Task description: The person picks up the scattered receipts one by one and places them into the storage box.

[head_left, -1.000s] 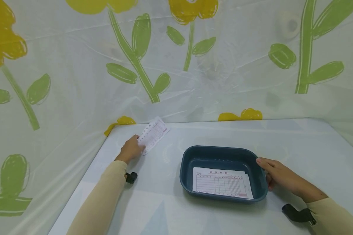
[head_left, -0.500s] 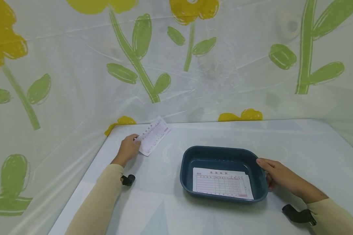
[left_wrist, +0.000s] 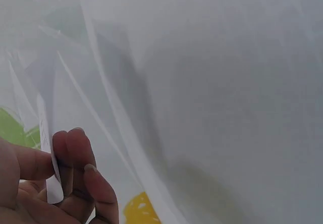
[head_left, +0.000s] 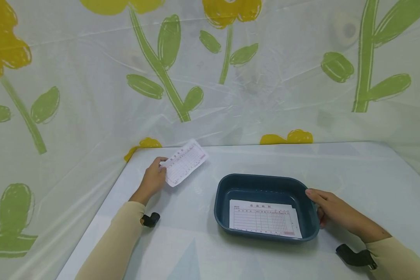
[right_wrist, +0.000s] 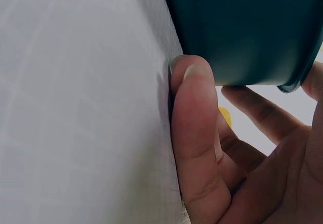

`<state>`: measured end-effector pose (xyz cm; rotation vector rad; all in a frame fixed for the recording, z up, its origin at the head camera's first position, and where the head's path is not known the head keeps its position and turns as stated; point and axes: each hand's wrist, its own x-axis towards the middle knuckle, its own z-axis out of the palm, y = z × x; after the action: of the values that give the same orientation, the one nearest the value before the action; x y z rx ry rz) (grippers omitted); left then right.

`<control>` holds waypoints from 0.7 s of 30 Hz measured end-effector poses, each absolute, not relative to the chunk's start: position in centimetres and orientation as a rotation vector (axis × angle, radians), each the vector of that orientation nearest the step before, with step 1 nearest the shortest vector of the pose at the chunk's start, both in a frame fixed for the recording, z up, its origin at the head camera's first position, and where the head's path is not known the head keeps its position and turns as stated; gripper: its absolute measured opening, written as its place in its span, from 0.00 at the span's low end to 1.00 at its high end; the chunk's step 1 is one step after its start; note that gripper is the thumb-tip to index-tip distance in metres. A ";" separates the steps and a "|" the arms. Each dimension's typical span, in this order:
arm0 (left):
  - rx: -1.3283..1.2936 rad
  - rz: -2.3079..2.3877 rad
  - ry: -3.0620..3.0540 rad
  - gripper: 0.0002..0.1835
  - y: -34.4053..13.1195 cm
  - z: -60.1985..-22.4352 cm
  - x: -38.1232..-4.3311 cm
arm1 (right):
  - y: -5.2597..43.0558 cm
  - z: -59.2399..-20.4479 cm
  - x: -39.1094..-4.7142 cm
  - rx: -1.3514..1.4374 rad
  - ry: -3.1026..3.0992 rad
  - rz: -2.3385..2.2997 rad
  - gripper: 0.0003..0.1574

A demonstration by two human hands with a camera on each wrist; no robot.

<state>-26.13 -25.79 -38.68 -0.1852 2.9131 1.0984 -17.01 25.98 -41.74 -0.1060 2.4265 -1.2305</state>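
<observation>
At the table's far left, my left hand (head_left: 152, 181) pinches a printed receipt slip (head_left: 187, 161) by its left end, the slip tilted up with its form side showing. The left wrist view shows the slip (left_wrist: 54, 191) edge-on between thumb and fingers. A dark blue rectangular tub (head_left: 259, 184) stands right of the middle, holding a small pile of receipt slips (head_left: 262, 219) that lie flat. My right hand (head_left: 336, 210) holds the tub's right end, thumb on the rim. In the right wrist view, fingers (right_wrist: 194, 118) touch the outer wall low down.
A white tabletop (head_left: 182, 241) lies under everything. Behind it and to the left hangs a pale curtain (head_left: 266, 109) printed with yellow flowers and green leaves. Black wrist cameras (head_left: 357, 256) sit at both cuffs.
My left hand has drawn back slightly toward me, and the receipt slip has turned and lifted a little, its free end moving right. My right hand and the tub have stayed still.
</observation>
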 end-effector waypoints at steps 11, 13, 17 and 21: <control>0.029 1.126 2.988 0.22 -23.8 -37.6 -24.6 | 25.8 -41.4 -17.0 -0.097 2.432 -1.231 0.46; 0.056 1.133 2.989 0.21 -23.4 -37.4 -24.4 | 25.8 -41.3 -16.9 -0.096 2.436 -1.234 0.46; 0.082 1.147 2.977 0.21 -22.6 -37.1 -24.0 | 25.8 -41.3 -16.9 -0.096 2.433 -1.240 0.46; 0.119 1.167 2.966 0.20 -21.9 -36.8 -23.5 | 25.8 -41.4 -16.9 -0.099 2.432 -1.243 0.46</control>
<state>-23.51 -21.88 -36.75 0.1193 2.9659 1.1673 -16.88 25.80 -41.37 -0.0991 2.4319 -1.2425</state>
